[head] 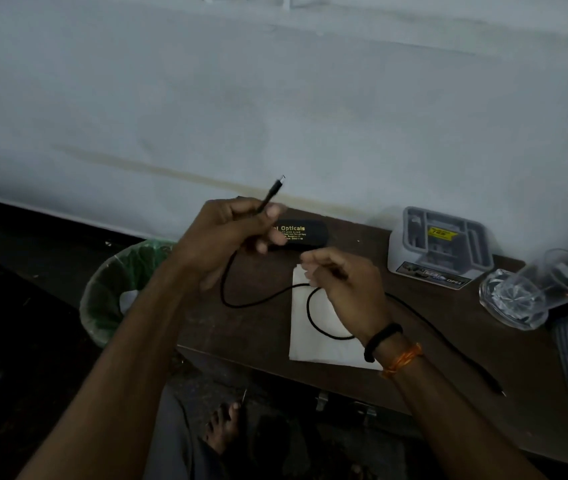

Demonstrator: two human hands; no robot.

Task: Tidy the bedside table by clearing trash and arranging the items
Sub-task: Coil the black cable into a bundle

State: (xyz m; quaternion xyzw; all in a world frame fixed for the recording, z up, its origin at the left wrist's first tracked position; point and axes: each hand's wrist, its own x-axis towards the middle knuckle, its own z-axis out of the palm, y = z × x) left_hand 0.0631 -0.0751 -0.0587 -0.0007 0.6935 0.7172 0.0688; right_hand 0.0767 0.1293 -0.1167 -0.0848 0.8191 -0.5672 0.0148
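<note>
Our left hand [230,233] half hides the glasses case [298,235] while gripping the black cable [258,299] near its plug, and our right hand [341,282] pinches it further along.

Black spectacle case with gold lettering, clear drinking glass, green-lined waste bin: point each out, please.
Black spectacle case with gold lettering [305,233]: head view, on its printed lid.
Clear drinking glass [513,299]: head view, on its faceted base.
Green-lined waste bin [116,289]: head view, on its liner wall.

Bin [113,292] left of table [262,327]
</note>
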